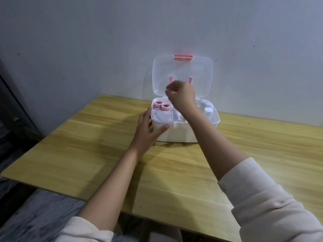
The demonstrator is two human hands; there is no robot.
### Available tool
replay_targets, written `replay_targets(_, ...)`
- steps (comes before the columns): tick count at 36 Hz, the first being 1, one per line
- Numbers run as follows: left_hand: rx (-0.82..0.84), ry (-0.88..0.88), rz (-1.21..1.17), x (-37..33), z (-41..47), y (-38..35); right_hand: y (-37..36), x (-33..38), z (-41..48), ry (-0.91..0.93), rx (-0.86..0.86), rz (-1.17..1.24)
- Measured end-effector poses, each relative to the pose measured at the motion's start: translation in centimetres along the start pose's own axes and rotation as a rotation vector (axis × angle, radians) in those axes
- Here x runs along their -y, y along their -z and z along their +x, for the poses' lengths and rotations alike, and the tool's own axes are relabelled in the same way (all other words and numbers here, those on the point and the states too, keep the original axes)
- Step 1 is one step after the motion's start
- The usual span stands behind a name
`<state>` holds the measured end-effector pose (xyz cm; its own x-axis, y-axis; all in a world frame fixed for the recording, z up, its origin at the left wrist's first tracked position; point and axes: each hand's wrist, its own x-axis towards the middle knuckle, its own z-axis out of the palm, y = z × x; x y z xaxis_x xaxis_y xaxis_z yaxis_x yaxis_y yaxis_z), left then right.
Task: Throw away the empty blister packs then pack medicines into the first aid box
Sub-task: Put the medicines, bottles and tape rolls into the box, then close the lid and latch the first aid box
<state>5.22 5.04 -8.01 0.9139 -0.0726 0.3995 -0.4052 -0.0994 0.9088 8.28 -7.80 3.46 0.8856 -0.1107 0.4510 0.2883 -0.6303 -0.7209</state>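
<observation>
A white first aid box point(181, 132) stands on the wooden table point(104, 145) near the wall. Its clear lid point(201, 74) with a red latch is up. Inside the box I see two red-and-white tape rolls point(161, 106), white packets point(163, 117) and a white bottle point(208, 111). My left hand point(148, 126) rests against the box's front left corner, fingers spread around it. My right hand point(180, 95) hovers over the middle of the box with its fingers curled together. Whether it pinches something small I cannot tell. No blister pack is in view.
A pale wall rises right behind the box. The table's left edge drops to a grey patterned floor point(43, 206). A dark upright surface point(10, 109) stands at the far left.
</observation>
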Motion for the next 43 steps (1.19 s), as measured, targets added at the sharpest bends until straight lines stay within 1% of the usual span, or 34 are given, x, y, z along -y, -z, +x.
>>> replay_targets(3,0.010,-0.005,-0.005,-0.2,0.0,-0.2,2.3,0.2,1.4,-0.019,-0.116,0.096)
replay_targets(5,-0.014,-0.002,0.024,-0.2,0.0,-0.5,3.8,-0.8,2.5,-0.054,-0.201,0.143)
replay_targets(8,-0.081,-0.013,0.099,0.1,0.2,-0.8,5.7,-3.7,4.0,-0.174,-0.317,0.144)
replay_targets(10,-0.122,-0.009,0.112,0.4,0.3,-1.2,6.4,-6.0,4.9,-0.291,-0.346,0.154)
replay_targets(13,-0.158,0.010,0.094,0.6,0.2,-1.7,6.6,-8.7,5.9,-0.462,-0.305,0.241)
replay_targets(15,-0.169,0.025,0.085,0.6,0.2,-1.8,6.6,-9.4,6.5,-0.579,-0.226,0.348)
replay_targets(17,-0.178,0.031,0.079,0.7,0.2,-1.8,6.5,-9.8,6.9,-0.643,-0.115,0.430)
replay_targets(20,-0.182,0.023,0.088,0.6,0.2,-1.7,6.1,-9.9,7.6,-0.617,-0.006,0.540)
replay_targets(23,-0.182,0.022,0.085,0.3,0.3,-1.6,5.9,-9.7,8.1,-0.603,0.011,0.634)
replay_targets(28,-0.164,0.025,0.060,-0.2,0.3,-1.5,6.7,-9.6,7.5,-0.561,0.038,0.667)
replay_targets(35,-0.101,0.071,0.012,-0.7,0.2,-1.3,7.9,-10.1,3.9,-0.407,0.072,0.700)
replay_targets(37,-0.091,0.088,0.013,-0.8,0.2,-1.3,8.2,-10.3,2.4,-0.355,0.097,0.652)
replay_targets(40,-0.080,0.123,0.018,-0.9,0.2,-1.2,8.5,-10.3,0.1,-0.327,0.081,0.526)
replay_targets(43,-0.065,0.109,-0.002,-1.1,0.2,-1.2,8.6,-10.3,-2.2,-0.268,0.074,0.429)
